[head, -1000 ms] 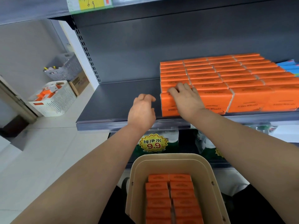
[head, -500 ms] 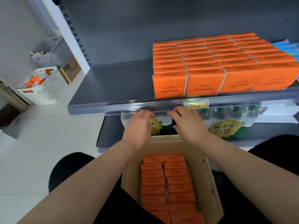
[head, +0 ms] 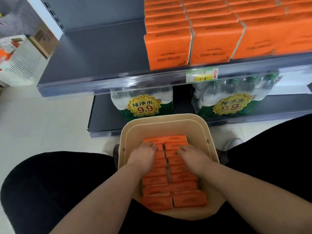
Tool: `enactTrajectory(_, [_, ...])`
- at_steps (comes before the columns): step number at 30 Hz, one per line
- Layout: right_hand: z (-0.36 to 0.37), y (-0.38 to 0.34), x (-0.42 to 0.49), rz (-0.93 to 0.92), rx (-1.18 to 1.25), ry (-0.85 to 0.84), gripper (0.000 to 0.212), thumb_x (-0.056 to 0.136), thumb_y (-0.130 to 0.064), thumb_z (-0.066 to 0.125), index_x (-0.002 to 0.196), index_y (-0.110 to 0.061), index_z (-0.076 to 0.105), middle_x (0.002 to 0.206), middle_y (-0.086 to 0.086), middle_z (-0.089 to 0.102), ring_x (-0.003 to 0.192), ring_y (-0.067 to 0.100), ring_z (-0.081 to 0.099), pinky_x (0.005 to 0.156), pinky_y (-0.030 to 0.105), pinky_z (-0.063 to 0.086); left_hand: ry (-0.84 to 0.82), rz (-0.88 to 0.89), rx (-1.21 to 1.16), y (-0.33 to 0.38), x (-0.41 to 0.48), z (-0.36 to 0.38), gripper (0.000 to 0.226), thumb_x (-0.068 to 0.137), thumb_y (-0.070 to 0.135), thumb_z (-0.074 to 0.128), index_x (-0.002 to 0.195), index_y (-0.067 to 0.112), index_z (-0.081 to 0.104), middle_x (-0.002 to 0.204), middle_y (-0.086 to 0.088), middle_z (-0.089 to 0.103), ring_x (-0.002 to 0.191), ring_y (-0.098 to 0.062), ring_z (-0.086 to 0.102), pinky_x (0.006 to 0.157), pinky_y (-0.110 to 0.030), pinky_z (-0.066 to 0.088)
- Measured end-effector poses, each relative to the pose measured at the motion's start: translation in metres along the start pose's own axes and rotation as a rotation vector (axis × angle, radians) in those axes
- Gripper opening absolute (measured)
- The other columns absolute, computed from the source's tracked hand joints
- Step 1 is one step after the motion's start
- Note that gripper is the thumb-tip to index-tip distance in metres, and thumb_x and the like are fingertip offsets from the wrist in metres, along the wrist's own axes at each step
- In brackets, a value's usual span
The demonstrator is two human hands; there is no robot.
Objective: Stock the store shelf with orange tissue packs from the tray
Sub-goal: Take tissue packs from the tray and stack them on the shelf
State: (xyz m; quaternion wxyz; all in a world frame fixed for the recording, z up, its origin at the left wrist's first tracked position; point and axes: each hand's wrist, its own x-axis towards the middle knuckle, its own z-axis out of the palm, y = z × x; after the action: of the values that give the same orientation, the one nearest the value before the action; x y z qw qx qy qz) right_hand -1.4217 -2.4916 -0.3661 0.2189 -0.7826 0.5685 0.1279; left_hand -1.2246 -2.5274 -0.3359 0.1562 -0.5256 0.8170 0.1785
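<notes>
Counting from the centre outward, we logged the orange tissue packs (head: 189,200) first: two columns of them, packed side by side inside the beige tray (head: 162,122). Left hand (head: 143,157): set on the left column toward the far rows, fingers curled down over a pack's far edge, gripping it; thumb hidden. Right hand (head: 192,157): set likewise on the right column, fingers bent over a pack there; thumb hidden too. The tray sat low between our black-clad legs (head: 50,191), its far wall near the bottom shelf.

Above it we recorded the grey shelf (head: 101,53), bare on its left half. On its right half stood the shelved packs (head: 168,46), orange, in rows running to the back, the front ones printed "COTTON TISSUE" upside down. A yellow price tag (head: 201,76) sat in the shelf's clear front rail. Below, we noted two bundles of bottled water (head: 143,105), each bearing a "9.9" sticker. Far left, on the pale floor (head: 42,129): a white slatted basket (head: 20,63) beside a cardboard box (head: 45,41).
</notes>
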Motion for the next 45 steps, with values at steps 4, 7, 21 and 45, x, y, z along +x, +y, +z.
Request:
enactTrajectory(4, [0.022,0.001,-0.002,-0.11,0.014,-0.209,0.051,0.082,-0.028,0.068,0.128,-0.016,0.05,0.132,0.009,0.047,0.125,0.03,0.044,0.102,0.035,0.038,-0.105,0.004,-0.023,-0.003,-0.002,0.015,0.036,0.092,0.009,0.04,0.127,0.015,0.049,0.131,-0.007,0.048,0.122,-0.026,0.047,0.095,-0.038,0.045])
enactTrajectory(7, [0.028,-0.002,-0.006,-0.136,-0.011,-0.388,0.072,0.072,-0.038,0.079,0.133,-0.015,0.047,0.136,0.009,0.045,0.125,0.03,0.043,0.103,0.034,0.036,-0.137,-0.015,-0.05,-0.002,-0.001,0.018,0.037,0.091,0.01,0.044,0.127,0.015,0.05,0.13,-0.007,0.048,0.12,-0.026,0.048,0.098,-0.038,0.044])
enactTrajectory(21, [0.037,-0.018,-0.005,-0.127,0.075,-0.488,0.069,0.081,-0.029,0.068,0.141,-0.021,0.034,0.142,0.007,0.044,0.128,0.026,0.044,0.103,0.029,0.035,-0.279,-0.021,-0.08,0.008,0.004,0.028,0.027,0.095,0.015,0.044,0.122,0.016,0.052,0.12,-0.007,0.058,0.109,-0.024,0.056,0.089,-0.034,0.046])
enactTrajectory(45, [-0.012,-0.004,0.001,0.082,0.15,-0.092,0.049,0.085,-0.019,0.056,0.131,-0.025,0.04,0.123,0.001,0.051,0.11,0.022,0.052,0.086,0.036,0.046,-0.602,0.081,-0.126,0.013,-0.001,0.047,0.058,0.082,0.028,0.071,0.134,0.019,0.046,0.135,-0.005,0.052,0.122,-0.025,0.051,0.099,-0.029,0.04])
